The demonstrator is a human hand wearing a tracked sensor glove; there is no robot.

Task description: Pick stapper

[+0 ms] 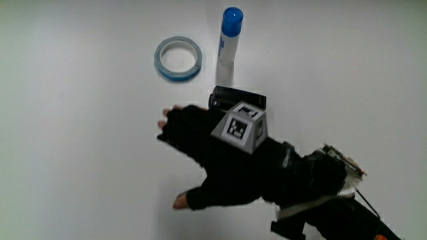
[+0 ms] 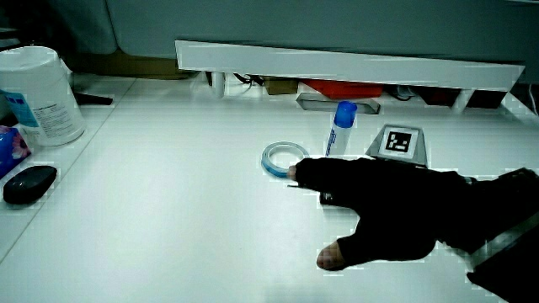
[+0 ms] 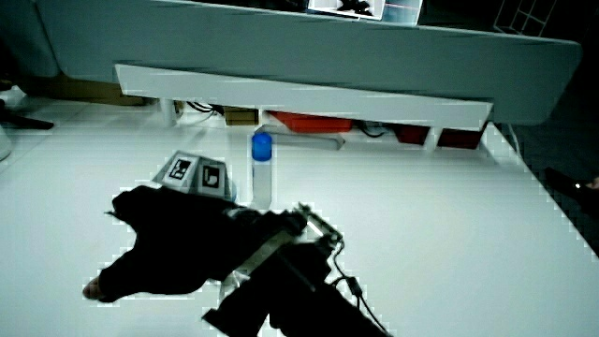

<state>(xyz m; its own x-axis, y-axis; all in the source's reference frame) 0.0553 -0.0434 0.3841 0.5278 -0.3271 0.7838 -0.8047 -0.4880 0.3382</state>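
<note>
The forearm [image 1: 333, 193] comes in from the person's edge of the white counter [image 1: 80, 167], in a black sleeve with a pale strap and a thin cable on it. Ahead of it the hand [image 1: 213, 160] lies low over the counter, palm down, its thumb stretched out toward the person and its fingers [image 1: 175, 123] reaching forward; the bare fingertips show past the cut ends of the glove. The patterned cube [image 1: 241, 127] sits on the back of the hand, and it shows in both side views [image 2: 397, 143] [image 3: 195, 174].

The stapler [image 1: 235, 99], a small black thing, lies on the counter just past the cube, mostly covered by the hand, so only its dark top edge shows in the main view. The grip looks spread and flat rather than clenched, and nothing is seen lifted in it; whether the fingers touch the stapler cannot be told.

Farther from the person than the stapler lies a glue stick [image 1: 229, 37] with a blue cap, which stands upright in both side views [image 2: 340, 126] [image 3: 262, 168]. Beside it, a little apart, a pale blue roll of tape [image 1: 178, 58] lies flat on the counter.

In a side view a black computer mouse [image 2: 29, 183] and a white tub of wipes [image 2: 38, 94] sit near the counter's edge, well apart from the hand. The low white partition [image 2: 337, 63] closes the scene.
</note>
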